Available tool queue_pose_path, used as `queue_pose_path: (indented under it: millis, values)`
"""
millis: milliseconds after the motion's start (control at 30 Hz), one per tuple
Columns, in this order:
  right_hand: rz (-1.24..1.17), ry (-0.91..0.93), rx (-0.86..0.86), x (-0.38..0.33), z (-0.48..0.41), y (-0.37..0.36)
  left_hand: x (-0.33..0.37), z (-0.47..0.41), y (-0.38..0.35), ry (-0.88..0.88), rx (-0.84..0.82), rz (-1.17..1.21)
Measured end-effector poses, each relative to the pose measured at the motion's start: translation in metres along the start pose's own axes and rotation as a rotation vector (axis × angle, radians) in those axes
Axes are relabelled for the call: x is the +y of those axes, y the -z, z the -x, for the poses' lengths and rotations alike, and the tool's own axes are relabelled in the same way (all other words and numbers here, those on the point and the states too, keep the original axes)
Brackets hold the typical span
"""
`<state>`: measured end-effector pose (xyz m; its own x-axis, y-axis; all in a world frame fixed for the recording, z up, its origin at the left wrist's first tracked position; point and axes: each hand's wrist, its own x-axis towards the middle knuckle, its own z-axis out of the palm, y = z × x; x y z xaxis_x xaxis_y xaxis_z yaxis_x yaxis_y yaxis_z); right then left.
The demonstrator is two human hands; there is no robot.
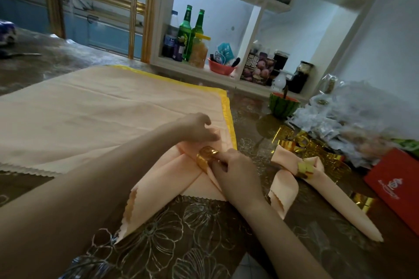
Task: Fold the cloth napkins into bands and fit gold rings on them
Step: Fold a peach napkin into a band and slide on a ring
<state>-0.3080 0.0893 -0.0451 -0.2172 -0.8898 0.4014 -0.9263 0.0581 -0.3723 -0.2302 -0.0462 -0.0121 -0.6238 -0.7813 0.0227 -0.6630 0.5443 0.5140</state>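
Flat napkins (90,108): being left spread at the far left of the table (181,244), under the folded one's far end; the top sheet is at risk of being dragged along.
Left hand (197,130): the far tip of the folded napkin (163,183) is being pinched in curled fingers; if that pinch is being slackened, the gathers are likely being let spread.
Gold ring (205,157): apparently being worked around the gathered middle; a fold is at risk of being snagged and bunched on its edge.
Right hand (235,172): the ring is being gripped between fingers and thumb; a skewed push is likely being answered by a crooked band.
Finished napkin (283,188): being left just to the right, already ringed; at risk of being knocked by the right forearm.
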Motion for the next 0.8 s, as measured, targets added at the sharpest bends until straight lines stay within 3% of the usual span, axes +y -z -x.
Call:
queue_pose_path:
  millis: [67, 167, 400, 533, 700, 800]
  values:
    - [-0.006, 0.097, -0.038, -0.004, 0.002, 0.003, 0.004, -0.013, -0.003, 0.049, -0.029, -0.167]
    - [-0.003, 0.072, -0.074, -0.004, 0.004, 0.002, 0.009, -0.020, -0.005, 0.040, -0.014, -0.257]
    - [-0.255, -0.136, 0.001, 0.008, 0.003, -0.002, -0.008, 0.016, 0.010, -0.063, 0.081, -0.105]
    - [-0.347, -0.098, 0.014, 0.000, 0.002, 0.006, -0.015, 0.059, 0.018, -0.207, 0.134, -0.064]
    - [-0.331, 0.064, -0.099, -0.012, 0.010, 0.013, -0.031, 0.085, 0.012, -0.339, 0.138, -0.137]
    - [-0.374, 0.046, -0.204, -0.014, 0.011, 0.016, -0.033, 0.092, 0.008, -0.398, 0.194, -0.206]
